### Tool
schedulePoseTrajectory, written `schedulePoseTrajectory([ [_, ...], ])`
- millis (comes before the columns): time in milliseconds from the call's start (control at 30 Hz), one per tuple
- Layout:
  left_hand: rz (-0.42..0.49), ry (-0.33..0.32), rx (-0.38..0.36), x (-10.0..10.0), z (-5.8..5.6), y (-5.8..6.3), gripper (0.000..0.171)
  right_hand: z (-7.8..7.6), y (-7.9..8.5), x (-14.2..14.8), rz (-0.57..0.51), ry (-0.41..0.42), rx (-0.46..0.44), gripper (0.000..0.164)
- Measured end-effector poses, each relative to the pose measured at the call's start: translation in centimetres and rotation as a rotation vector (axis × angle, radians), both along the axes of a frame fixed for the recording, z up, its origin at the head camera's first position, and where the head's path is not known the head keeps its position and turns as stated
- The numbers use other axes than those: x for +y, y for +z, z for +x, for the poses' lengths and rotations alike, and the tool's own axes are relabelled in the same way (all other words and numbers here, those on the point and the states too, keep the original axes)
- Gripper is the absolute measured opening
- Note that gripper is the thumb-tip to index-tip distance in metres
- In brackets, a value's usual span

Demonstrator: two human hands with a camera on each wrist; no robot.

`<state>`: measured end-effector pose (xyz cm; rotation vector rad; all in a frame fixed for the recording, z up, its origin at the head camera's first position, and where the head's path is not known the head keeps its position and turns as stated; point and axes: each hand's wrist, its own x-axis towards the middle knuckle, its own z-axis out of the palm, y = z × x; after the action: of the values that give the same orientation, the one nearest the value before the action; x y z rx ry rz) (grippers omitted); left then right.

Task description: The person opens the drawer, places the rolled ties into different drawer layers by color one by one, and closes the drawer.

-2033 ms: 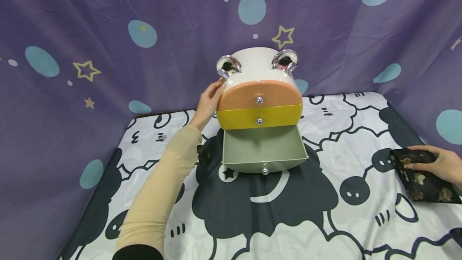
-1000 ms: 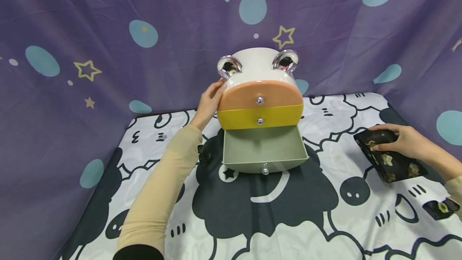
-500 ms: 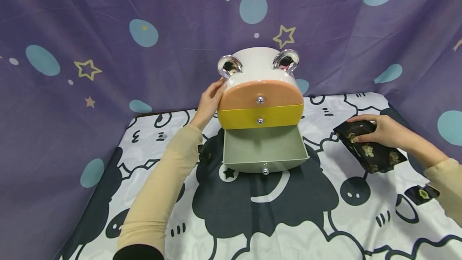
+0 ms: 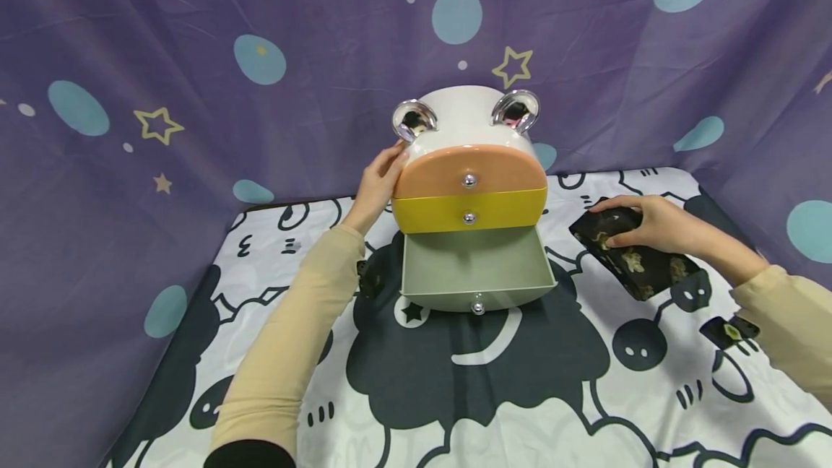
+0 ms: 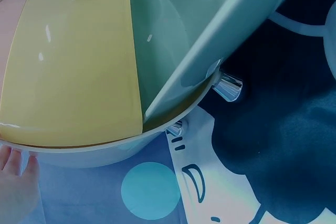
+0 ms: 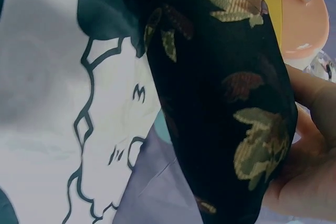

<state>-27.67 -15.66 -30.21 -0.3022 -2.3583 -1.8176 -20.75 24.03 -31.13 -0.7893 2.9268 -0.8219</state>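
A small frog-faced drawer cabinet (image 4: 464, 121) stands at the back centre, with silver ring eyes. Its orange top drawer (image 4: 432, 178) and yellow middle drawer (image 4: 429, 217) are closed, while the pale green bottom drawer (image 4: 477, 260) is pulled out and bare inside. Against the cabinet's left side rests my left hand (image 4: 377, 180); its fingertips (image 5: 30, 166) show at the cabinet's edge in the left wrist view. To the right of the open drawer, my right hand (image 4: 663, 224) pinches a black fabric pouch (image 4: 640, 266) with gold flowers, tilted above the table.
The table (image 4: 520, 425) wears a white and dark cartoon-sheep cloth. A purple curtain (image 4: 325, 92) with stars and blue dots hangs right behind the cabinet and along both sides. Silver knobs, such as the bottom one (image 4: 477, 307), stick out from the drawers.
My right hand has carried the black pouch leftward from the right edge, closer to the cabinet. My left hand and the open drawer have stayed where they were.
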Motion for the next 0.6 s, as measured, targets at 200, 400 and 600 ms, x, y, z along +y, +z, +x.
schedulePoseTrajectory([
  [200, -0.002, 0.002, -0.002, 0.0, -0.1, -0.1, 0.041, -0.3, 0.7, -1.6, -0.010, 0.050, -0.018, 0.049],
  [400, -0.001, 0.007, 0.002, 0.0, 0.0, -0.1, 0.041, -0.7, 1.2, -3.0, -0.043, 0.133, 0.003, 0.048],
  [600, 0.003, 0.009, 0.018, 0.0, -0.1, -0.2, 0.040, -0.5, 1.8, -4.5, -0.064, 0.189, 0.041, 0.047],
])
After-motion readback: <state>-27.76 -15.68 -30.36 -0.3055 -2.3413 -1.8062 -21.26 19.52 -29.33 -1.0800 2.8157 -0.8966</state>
